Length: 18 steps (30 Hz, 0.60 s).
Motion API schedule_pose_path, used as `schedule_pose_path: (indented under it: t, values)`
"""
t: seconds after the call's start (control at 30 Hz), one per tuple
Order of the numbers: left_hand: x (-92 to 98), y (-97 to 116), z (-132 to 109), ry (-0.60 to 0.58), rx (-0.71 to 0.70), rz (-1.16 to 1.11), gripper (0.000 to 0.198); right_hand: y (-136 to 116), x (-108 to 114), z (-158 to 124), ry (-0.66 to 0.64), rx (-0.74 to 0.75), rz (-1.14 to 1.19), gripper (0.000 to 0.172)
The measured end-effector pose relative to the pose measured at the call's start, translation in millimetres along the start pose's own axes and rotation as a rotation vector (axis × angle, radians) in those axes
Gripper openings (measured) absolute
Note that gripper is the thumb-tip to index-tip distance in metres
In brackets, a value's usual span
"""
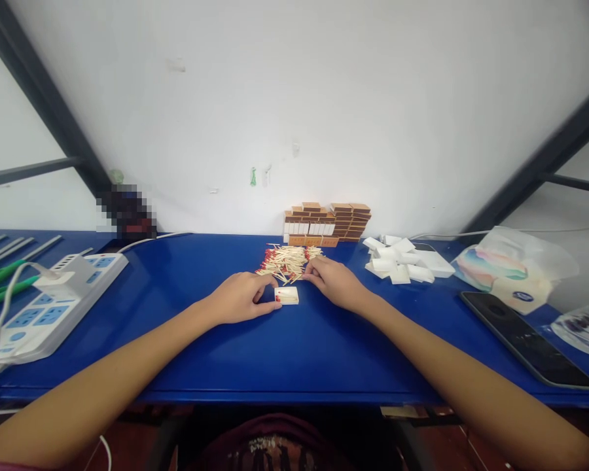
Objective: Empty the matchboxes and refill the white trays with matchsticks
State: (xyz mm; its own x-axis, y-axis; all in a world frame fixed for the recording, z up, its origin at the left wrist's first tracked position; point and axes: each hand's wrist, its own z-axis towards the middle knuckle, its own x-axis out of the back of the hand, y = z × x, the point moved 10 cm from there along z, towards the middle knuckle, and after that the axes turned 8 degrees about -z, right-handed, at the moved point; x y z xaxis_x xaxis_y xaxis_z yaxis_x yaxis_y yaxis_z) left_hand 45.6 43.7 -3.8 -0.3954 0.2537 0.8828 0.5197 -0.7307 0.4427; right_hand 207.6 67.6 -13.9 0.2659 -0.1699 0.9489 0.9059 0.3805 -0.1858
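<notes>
Our left hand (238, 297) grips the tray (287, 303), lying long axis crosswise on the desk (363, 360), left of and nearer us than our right hand (336, 281), whose fingers (316, 267) bend at the matches (285, 261), grasp undetermined.

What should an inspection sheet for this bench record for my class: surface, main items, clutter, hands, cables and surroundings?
Surface: blue tabletop.
Main items: heap of matches; white tray with some matches inside; stacked matchboxes by the wall; pile of white trays to the right.
Clutter: phone and plastic bag right; power strip left.
Hands: left hand holds the tray's left end; right hand has its fingertips at the heap's near right edge, grip unclear.
Cables: white ones by the power strip and along the wall.
Surroundings: white wall, dark frame bars.
</notes>
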Motion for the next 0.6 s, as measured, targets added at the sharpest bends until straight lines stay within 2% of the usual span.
schedule_pose_path:
  t: [0.17, 0.37, 0.6]
  values:
    - [0.5, 1, 0, 0.009, -0.013, -0.003, 0.033, 14, 15, 0, 0.055, -0.01, 0.035, 0.011]
    - [1.2, 2, -1, 0.001, -0.005, -0.005, 0.034, 14, 26, -2, 0.104, -0.017, 0.084, 0.013]
    - [2.5, 3, 0, -0.004, 0.0, -0.001, 0.034, 32, 44, -4, 0.26, -0.143, 0.089, 0.015]
